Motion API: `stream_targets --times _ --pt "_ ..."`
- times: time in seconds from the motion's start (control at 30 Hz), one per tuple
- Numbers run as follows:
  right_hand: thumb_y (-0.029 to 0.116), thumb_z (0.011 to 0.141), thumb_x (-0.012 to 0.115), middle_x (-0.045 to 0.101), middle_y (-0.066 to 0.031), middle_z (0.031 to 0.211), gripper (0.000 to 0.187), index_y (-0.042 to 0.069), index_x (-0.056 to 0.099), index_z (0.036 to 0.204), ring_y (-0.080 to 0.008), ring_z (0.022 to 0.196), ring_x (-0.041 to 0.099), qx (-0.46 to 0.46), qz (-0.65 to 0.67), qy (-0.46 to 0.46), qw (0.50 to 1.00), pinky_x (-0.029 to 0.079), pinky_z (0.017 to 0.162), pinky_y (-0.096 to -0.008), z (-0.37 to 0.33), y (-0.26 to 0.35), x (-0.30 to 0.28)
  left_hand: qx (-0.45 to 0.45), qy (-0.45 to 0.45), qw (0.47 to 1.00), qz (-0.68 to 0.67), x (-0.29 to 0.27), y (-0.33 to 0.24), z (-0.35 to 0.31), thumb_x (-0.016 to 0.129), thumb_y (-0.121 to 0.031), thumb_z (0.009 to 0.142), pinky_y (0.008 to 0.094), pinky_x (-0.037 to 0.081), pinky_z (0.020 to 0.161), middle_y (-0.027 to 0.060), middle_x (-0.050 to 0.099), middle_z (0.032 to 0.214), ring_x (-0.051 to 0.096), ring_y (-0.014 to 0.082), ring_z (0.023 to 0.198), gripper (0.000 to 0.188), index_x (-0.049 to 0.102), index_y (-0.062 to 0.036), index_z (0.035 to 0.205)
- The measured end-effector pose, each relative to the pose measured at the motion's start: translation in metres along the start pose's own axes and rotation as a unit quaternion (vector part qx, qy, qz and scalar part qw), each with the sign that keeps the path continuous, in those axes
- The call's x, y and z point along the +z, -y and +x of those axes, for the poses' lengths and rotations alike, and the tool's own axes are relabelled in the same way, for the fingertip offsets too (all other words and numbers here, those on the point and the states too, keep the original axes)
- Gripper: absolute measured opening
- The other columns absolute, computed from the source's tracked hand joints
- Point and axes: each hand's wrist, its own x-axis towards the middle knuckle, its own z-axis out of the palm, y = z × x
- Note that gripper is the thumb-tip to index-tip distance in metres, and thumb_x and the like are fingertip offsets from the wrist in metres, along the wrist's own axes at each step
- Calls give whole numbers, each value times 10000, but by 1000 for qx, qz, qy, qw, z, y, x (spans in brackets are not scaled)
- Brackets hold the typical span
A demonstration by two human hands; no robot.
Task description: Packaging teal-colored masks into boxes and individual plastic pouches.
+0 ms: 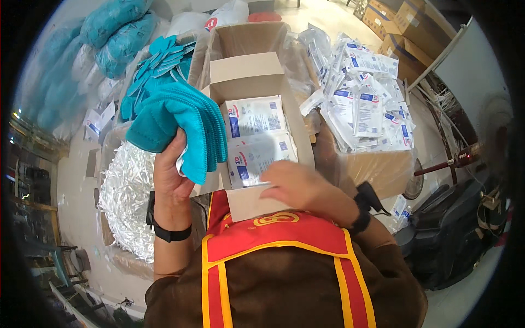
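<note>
A stack of teal folded face masks (186, 126) is gripped in my left hand (174, 164), fingers wrapped round its lower end. It is raised to the left of an open cardboard box (246, 68). Inside that box lie flat white packets (254, 117) with blue and red print, in two groups. My right hand (299, 185) is over the box's near end, palm down, beside the nearer packets. Its thumb and fingers are apart and slightly blurred, and I see nothing held in them.
Loose teal masks (158, 68) fill a carton at the back left. Below it, a carton holds a heap of white strips (128, 199). White packets (366, 98) pile high in a carton on the right. Teal-filled bags (117, 38) stand far left; closed brown cartons (410, 27) far right.
</note>
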Motion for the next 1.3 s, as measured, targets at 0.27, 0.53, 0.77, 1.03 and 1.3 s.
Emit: stream_targets --times 0.27,0.53,0.77,1.03,1.3 --pt "173 946 512 618 -29 860 157 53 610 972 -132 768 581 421 264 -186 848 480 680 -287 -105 -138 -21 126 -74 986 -74 -40 -56 -7 650 -189 795 395 530 834 123 686 946 659 266 894 227 655 -33 961" --pt "242 945 486 643 -142 1101 355 -14 581 1171 -239 974 635 503 683 -227 479 515 877 -375 -45 -151 38 222 -77 971 -42 -34 -89 -25 658 -145 762 387 474 954 94 698 879 681 235 811 215 670 -35 947" --pt "236 934 500 647 -160 1076 361 -39 582 1153 -254 936 646 428 682 -250 538 528 851 -381 -48 -126 36 256 -78 963 -18 -29 -92 -35 683 -168 752 400 436 998 89 700 919 675 209 854 237 678 -42 952" --pt "226 918 520 652 -175 1045 358 -54 587 1131 -267 884 659 439 655 -288 543 542 817 -386 -66 -107 31 229 -45 972 -25 -19 -81 -36 659 -177 788 432 371 1058 98 693 1010 667 216 937 270 661 -49 1025" --pt "211 914 520 654 -169 1041 339 -41 592 1128 -252 853 665 408 669 -266 561 547 798 -382 -73 -119 41 200 37 979 -27 -10 -61 -30 593 -156 869 409 448 983 105 658 1102 635 225 1019 297 606 -35 1141"
